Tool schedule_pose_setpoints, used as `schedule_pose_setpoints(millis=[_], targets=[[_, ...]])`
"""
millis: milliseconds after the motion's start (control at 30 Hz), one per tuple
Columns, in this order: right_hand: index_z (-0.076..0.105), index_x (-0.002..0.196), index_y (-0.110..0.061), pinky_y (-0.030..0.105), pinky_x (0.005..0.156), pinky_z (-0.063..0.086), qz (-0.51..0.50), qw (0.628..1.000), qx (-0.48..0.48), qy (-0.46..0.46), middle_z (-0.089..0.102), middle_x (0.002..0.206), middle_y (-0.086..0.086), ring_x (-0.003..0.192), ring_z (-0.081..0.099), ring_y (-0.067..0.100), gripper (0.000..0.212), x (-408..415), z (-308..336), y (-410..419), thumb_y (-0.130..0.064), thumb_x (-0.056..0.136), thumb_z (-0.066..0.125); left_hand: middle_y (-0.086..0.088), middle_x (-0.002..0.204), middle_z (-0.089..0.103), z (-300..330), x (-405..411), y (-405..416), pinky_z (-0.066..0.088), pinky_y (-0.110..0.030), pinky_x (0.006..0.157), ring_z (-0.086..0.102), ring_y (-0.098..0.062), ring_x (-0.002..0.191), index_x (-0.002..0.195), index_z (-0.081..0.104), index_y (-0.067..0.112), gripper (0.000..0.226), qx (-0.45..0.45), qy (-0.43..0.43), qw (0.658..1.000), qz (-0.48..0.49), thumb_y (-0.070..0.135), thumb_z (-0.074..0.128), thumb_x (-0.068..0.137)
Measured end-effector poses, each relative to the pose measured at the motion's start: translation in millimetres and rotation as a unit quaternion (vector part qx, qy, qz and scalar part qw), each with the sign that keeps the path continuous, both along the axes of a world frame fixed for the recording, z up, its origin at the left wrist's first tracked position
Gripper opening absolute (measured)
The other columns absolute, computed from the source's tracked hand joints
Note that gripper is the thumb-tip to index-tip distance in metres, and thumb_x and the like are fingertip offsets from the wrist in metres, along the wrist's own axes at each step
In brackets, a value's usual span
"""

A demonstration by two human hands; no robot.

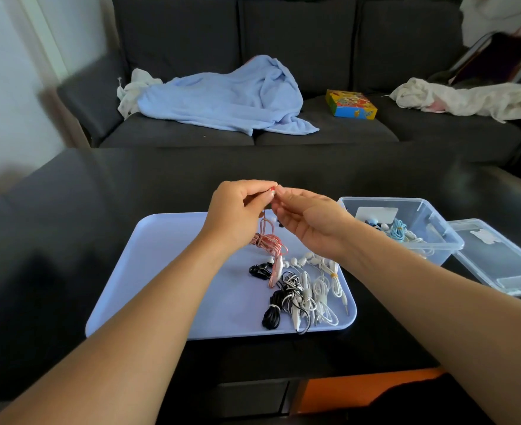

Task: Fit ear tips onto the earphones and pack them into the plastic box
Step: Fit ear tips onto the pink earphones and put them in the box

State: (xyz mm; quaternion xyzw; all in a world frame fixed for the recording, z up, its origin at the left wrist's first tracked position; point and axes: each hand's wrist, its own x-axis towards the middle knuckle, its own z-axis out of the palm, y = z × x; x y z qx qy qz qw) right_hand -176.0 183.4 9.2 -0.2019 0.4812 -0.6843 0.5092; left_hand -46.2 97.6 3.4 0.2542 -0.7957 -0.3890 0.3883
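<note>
- While both forearms reach forward over the dark table [69, 240], the left hand [237, 210] hovers above the far edge of the lilac tray [167, 271], its grip pressed together on a small red earbud [272, 189] between thumb and forefinger.
- From that earbud a pink cable [268, 243] hangs down to a loose bundle on the tray, just beneath the left wrist.
- Meeting it fingertip to fingertip, the right hand [311, 222] has its fingers curled inward at the same earbud; it seems to pinch an ear tip, though that is too small to tell.
- Below the hands, white, black and striped earphones [302, 292] lie tangled on the tray's right half.
- Right of the tray stands the open plastic box [437, 222], holding blue and white earphones, partly hidden by the right forearm.
- Its lid [498, 262] lies beside it, farther right.
</note>
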Motion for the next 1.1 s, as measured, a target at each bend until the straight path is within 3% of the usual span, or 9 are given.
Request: schedule_pose_setpoints(millis=[167, 300, 400, 467, 533, 667, 800, 1100], targets=[[0.072, 0.097, 0.003, 0.02, 0.072, 0.059, -0.008, 0.998, -0.057, 0.029, 0.072, 0.09, 0.014, 0.076, 0.072, 0.015, 0.01, 3.3, 1.9, 0.0, 0.002, 0.089, 0.066, -0.002, 0.088, 0.07, 2.9, -0.3, -2.4, 0.057, -0.032, 0.082, 0.061, -0.007, 0.072, 0.097, 0.077, 0.027, 0.019, 0.186, 0.058, 0.981, -0.015, 0.016, 0.061, 0.098], [0.072, 0.095, 0.004, 0.024, 0.077, 0.06, -0.021, 0.985, -0.06, 0.163, 0.075, 0.09, 0.018, 0.078, 0.073, 0.019, 0.01, 0.9, 7.0, 2.6, 0.002, 0.085, 0.072, -0.002, 0.082, 0.07, 3.4, 1.2, -4.0, 0.056, -0.028, 0.078, 0.061, -0.006, 0.07, 0.098, 0.075, 0.022, 0.013, 0.24, 0.073, 0.968, -0.011, 0.016, 0.064, 0.097], [0.075, 0.092, -0.001, 0.025, 0.074, 0.059, -0.035, 0.961, -0.041, 0.27, 0.076, 0.085, 0.013, 0.076, 0.072, 0.018, 0.011, -5.1, 6.2, 4.9, -0.005, 0.082, 0.078, 0.004, 0.079, 0.074, 5.4, 2.9, -3.8, 0.053, -0.02, 0.07, 0.068, -0.001, 0.072, 0.101, 0.072, 0.015, 0.009, 0.247, 0.071, 0.966, -0.015, 0.015, 0.069, 0.093], [0.074, 0.096, -0.004, 0.025, 0.074, 0.058, -0.026, 0.956, -0.044, 0.288, 0.076, 0.087, 0.012, 0.078, 0.072, 0.018, 0.014, -9.3, 5.6, 6.4, -0.006, 0.082, 0.078, 0.004, 0.076, 0.074, 6.6, 4.2, -3.9, 0.053, -0.02, 0.069, 0.066, -0.003, 0.069, 0.093, 0.073, 0.014, 0.004, 0.243, 0.06, 0.968, -0.016, 0.017, 0.071, 0.091], [0.072, 0.106, -0.004, 0.023, 0.074, 0.057, 0.015, 0.966, -0.056, 0.251, 0.075, 0.092, 0.015, 0.082, 0.071, 0.019, 0.021, -12.6, 6.0, 7.6, -0.003, 0.085, 0.073, 0.003, 0.074, 0.073, 7.9, 5.4, -2.9, 0.053, -0.022, 0.069, 0.062, -0.006, 0.065, 0.088, 0.073, 0.014, 0.005, 0.253, 0.046, 0.966, -0.032, 0.019, 0.072, 0.09], [0.068, 0.115, 0.004, 0.017, 0.063, 0.051, 0.122, 0.972, -0.059, 0.193, 0.071, 0.084, 0.009, 0.07, 0.061, 0.01, 0.024, -16.4, 9.0, 10.0, -0.005, 0.094, 0.06, -0.001, 0.069, 0.066, 9.8, 4.8, 0.7, 0.053, -0.023, 0.064, 0.057, -0.011, 0.06, 0.088, 0.064, 0.012, 0.009, 0.314, 0.046, 0.946, -0.064, 0.017, 0.072, 0.089], [0.068, 0.112, 0.007, 0.014, 0.059, 0.049, 0.131, 0.975, -0.058, 0.169, 0.069, 0.079, 0.006, 0.068, 0.059, 0.009, 0.023, -18.9, 9.0, 9.1, -0.005, 0.095, 0.059, -0.001, 0.069, 0.064, 9.0, 5.3, -1.6, 0.054, -0.025, 0.068, 0.058, -0.012, 0.06, 0.086, 0.057, 0.014, 0.016, 0.328, 0.057, 0.941, -0.07, 0.016, 0.073, 0.088], [0.077, 0.1, -0.001, 0.031, 0.072, 0.049, 0.07, 0.948, -0.035, 0.309, 0.072, 0.084, 0.016, 0.072, 0.058, 0.021, 0.016, -13.2, 0.4, 0.1, -0.011, 0.094, 0.066, 0.002, 0.062, 0.067, 0.1, 6.2, -5.1, 0.054, -0.027, 0.071, 0.062, -0.017, 0.067, 0.082, 0.055, 0.013, 0.02, 0.279, 0.045, 0.958, -0.047, 0.015, 0.074, 0.087]])
